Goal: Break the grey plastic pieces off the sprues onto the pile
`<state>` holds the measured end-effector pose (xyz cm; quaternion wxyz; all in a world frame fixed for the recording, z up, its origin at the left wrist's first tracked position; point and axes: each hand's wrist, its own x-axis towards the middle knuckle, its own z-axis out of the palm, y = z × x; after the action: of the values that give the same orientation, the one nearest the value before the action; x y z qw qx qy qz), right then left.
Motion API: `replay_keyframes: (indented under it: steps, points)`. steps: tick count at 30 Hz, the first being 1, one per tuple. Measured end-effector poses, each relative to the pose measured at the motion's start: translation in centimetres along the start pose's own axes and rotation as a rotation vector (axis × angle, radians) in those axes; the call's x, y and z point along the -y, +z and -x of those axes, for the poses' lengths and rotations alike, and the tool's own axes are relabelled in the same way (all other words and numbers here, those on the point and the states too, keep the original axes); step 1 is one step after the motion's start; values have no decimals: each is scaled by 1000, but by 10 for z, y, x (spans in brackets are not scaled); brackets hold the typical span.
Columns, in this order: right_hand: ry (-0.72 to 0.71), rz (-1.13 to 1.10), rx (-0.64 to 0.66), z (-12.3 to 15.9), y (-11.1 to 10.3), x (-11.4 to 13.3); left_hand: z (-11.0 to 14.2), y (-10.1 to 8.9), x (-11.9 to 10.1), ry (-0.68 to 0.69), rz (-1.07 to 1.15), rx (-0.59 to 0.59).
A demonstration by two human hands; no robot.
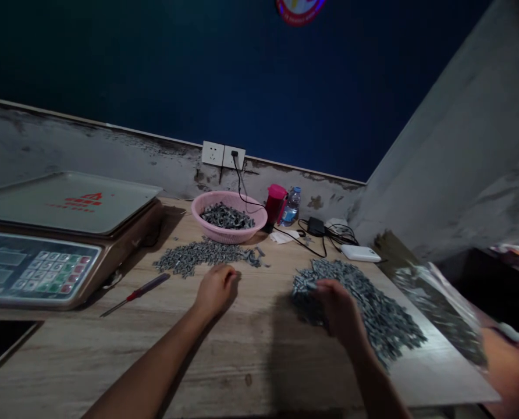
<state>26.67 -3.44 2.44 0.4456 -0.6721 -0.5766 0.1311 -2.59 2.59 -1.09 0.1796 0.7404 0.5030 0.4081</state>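
Note:
My left hand point(217, 289) rests on the table with its fingers curled closed; whatever it may hold is hidden. Just beyond it lies a flat pile of small grey metal-looking parts point(198, 254). My right hand point(338, 307) is at the near left side of a larger heap of similar grey parts point(368, 297). Its thumb and fingers are pinched together, with a small grey part point(312, 286) showing at the tips. Behind the smaller pile stands a pink plastic basket point(228, 234) holding longer grey pieces point(227, 216).
A digital scale point(67, 233) fills the left side, with a red-handled screwdriver point(137, 294) beside it. Along the wall stand a pink-lidded cup point(275, 203) and a water bottle point(291, 208). Black cables point(340, 231) and a white power bank point(360, 253) lie behind the larger heap.

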Motion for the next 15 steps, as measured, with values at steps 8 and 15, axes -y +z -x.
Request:
replay_keyframes:
  steps: [8,15]
  points:
    - [-261,553,-190,-40,-29,-37,-13,-6,39,-65,-340,-75]
    - [-503,432,309,-46,128,46,-14,3,36,-56,-446,8]
